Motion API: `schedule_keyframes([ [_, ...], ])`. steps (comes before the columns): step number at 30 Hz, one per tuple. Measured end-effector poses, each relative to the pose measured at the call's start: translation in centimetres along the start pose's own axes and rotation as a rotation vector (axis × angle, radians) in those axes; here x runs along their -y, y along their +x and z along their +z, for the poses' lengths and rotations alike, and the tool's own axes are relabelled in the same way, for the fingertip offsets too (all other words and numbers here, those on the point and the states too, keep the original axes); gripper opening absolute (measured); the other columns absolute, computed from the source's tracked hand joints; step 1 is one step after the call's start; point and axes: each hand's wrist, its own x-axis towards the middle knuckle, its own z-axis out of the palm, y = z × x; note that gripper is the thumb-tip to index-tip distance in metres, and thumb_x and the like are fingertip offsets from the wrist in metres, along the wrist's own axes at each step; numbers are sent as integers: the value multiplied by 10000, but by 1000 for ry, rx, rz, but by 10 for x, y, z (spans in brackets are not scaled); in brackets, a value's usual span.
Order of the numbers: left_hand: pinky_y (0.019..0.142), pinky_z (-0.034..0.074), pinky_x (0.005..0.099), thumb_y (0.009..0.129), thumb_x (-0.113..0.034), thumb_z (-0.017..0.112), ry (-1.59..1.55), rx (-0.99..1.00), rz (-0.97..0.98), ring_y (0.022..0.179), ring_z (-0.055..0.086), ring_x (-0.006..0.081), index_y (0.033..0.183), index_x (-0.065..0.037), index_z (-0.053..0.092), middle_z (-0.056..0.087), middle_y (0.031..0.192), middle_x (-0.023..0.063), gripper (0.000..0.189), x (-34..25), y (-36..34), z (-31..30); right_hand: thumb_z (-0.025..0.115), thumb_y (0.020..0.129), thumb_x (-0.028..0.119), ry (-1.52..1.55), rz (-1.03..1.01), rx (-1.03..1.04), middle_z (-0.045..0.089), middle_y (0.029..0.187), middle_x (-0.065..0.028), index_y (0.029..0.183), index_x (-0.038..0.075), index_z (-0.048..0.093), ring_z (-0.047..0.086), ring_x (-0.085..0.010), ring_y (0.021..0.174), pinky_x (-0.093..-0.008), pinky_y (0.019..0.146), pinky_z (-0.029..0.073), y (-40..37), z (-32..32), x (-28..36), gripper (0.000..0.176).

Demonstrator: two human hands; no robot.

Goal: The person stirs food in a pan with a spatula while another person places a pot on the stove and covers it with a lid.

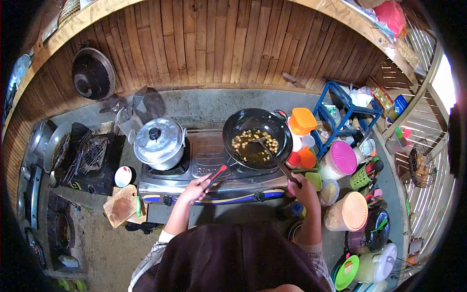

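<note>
A black wok [243, 121] sits on the right burner of the gas stove [209, 151], with small browned pieces of food [242, 141] in oil at its bottom. My left hand [195, 189] is wrapped round the wok's red and black handle, in front of the stove. In my right hand [305, 189] is the dark handle of a spatula [279, 163], whose blade rests among the pieces inside the wok. A lidded aluminium pot [159, 142] stands on the left burner, apart from both hands.
Right of the wok stand an orange container [303, 120], a blue rack [348, 114] and a jar with a pink lid [342, 158]. Closer in is a tub with a peach lid [353, 211]. On the left are a cutting board [120, 205], a green-handled knife [138, 206] and a white bowl [123, 176].
</note>
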Motion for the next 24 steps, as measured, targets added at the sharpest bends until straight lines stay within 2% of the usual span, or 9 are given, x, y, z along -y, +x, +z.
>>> schedule_keyframes([
  [2, 372, 262, 190, 924, -246, 482, -3, -3, 0, 430, 348, 39, 1329, -218, 410, 456, 647, -29, 413, -1, 0, 0, 647, 768, 175, -2, 69, 28, 632, 841, -181, 1052, 87, 588, 610, -349, 838, -383, 757, 469, 10, 15, -6, 303],
  [6, 375, 263, 186, 924, -248, 481, -9, 4, -6, 440, 351, 38, 1325, -226, 417, 456, 648, -32, 407, -5, -4, 1, 644, 771, 180, -52, 53, -2, 631, 857, -186, 1084, 113, 578, 611, -342, 846, -388, 747, 474, 26, 31, 18, 326],
  [8, 376, 263, 185, 924, -248, 482, -14, 9, -13, 445, 353, 38, 1324, -230, 420, 456, 647, -33, 405, -6, -4, 0, 613, 809, 205, 7, 161, 2, 627, 963, -176, 1136, 113, 557, 615, -286, 895, -346, 779, 464, 28, 26, 53, 344],
  [11, 378, 262, 183, 924, -248, 482, 1, 8, -5, 450, 352, 37, 1322, -236, 422, 455, 646, -36, 403, -4, -3, 0, 611, 809, 241, 72, 192, -13, 621, 996, -174, 1133, 155, 564, 600, -318, 920, -361, 797, 460, 41, 45, 36, 338],
  [15, 381, 264, 183, 926, -242, 476, 2, 10, -12, 453, 351, 37, 1325, -235, 419, 456, 645, -41, 403, -3, -2, -1, 612, 808, 228, 52, 197, -55, 623, 996, -168, 1135, 135, 561, 601, -318, 918, -357, 797, 460, 42, 46, 35, 344],
  [17, 383, 266, 183, 927, -240, 474, 5, 13, -12, 456, 353, 37, 1326, -235, 417, 457, 647, -42, 404, -5, -4, 0, 608, 797, 142, 89, 48, -136, 616, 953, -207, 1129, 92, 554, 593, -358, 906, -381, 787, 467, 40, 49, 22, 340],
  [21, 391, 271, 183, 927, -236, 471, 38, 14, -10, 469, 362, 37, 1331, -236, 409, 463, 651, -42, 409, -9, -6, 1, 608, 796, 136, 52, 48, -119, 606, 998, -209, 1122, 76, 560, 587, -346, 936, -373, 808, 458, 26, 32, 16, 335],
  [23, 394, 272, 182, 927, -237, 472, 38, 20, -10, 472, 364, 37, 1333, -236, 407, 465, 652, -42, 411, -6, -4, 0, 619, 787, 128, 24, 325, 72, 591, 1048, -206, 1096, 62, 576, 583, -323, 962, -358, 834, 443, 21, 26, -9, 319],
  [24, 384, 263, 178, 923, -264, 482, 24, 27, -8, 456, 351, 36, 1333, -251, 401, 462, 652, -38, 417, -4, -2, -1, 619, 787, 128, 21, 327, 70, 591, 1048, -206, 1096, 62, 576, 583, -323, 962, -358, 834, 443, 15, 20, -12, 319],
])
